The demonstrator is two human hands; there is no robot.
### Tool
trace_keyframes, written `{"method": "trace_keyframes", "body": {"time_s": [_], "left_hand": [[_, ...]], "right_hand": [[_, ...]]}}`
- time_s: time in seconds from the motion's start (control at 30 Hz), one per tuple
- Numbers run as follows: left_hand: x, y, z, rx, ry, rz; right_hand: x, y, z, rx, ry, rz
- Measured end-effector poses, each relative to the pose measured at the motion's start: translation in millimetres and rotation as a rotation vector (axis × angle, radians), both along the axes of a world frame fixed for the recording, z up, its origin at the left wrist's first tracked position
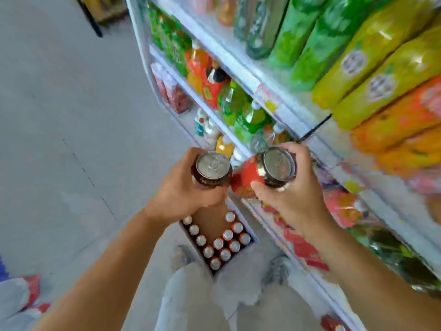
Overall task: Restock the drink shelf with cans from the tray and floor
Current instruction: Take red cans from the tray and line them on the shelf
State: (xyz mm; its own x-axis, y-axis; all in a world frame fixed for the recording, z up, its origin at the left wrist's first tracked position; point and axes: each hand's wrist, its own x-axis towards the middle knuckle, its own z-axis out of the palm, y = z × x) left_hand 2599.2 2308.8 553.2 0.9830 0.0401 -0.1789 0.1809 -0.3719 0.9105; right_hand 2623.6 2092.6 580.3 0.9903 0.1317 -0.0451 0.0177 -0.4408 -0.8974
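Hands round shiny cylindrical cans

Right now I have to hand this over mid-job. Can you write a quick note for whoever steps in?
Left hand: grips a can, top up.
Right hand: grips a red can, tilted.
Tray sits on the floor below the hands. About a dozen cans show in it, beside a bare patch of cardboard.
Done: two cans picked up, neither shelved yet.
Left: set both on the shelf, then move the rest of the tray.
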Motion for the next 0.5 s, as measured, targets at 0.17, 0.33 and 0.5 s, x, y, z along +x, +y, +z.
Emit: {"method": "trace_keyframes", "body": {"time_s": [0.17,0.33,0.5], "left_hand": [[6,-40,130,-0.066,-0.187,-0.118],[17,-97,208,-0.139,-0.360,-0.248],[27,-170,252,-0.210,-0.464,-0.390]], "right_hand": [[-27,-37,117,0.120,-0.224,-0.128],[-50,-85,184,0.154,-0.401,-0.291],[-68,-148,223,0.167,-0.469,-0.522]]}}
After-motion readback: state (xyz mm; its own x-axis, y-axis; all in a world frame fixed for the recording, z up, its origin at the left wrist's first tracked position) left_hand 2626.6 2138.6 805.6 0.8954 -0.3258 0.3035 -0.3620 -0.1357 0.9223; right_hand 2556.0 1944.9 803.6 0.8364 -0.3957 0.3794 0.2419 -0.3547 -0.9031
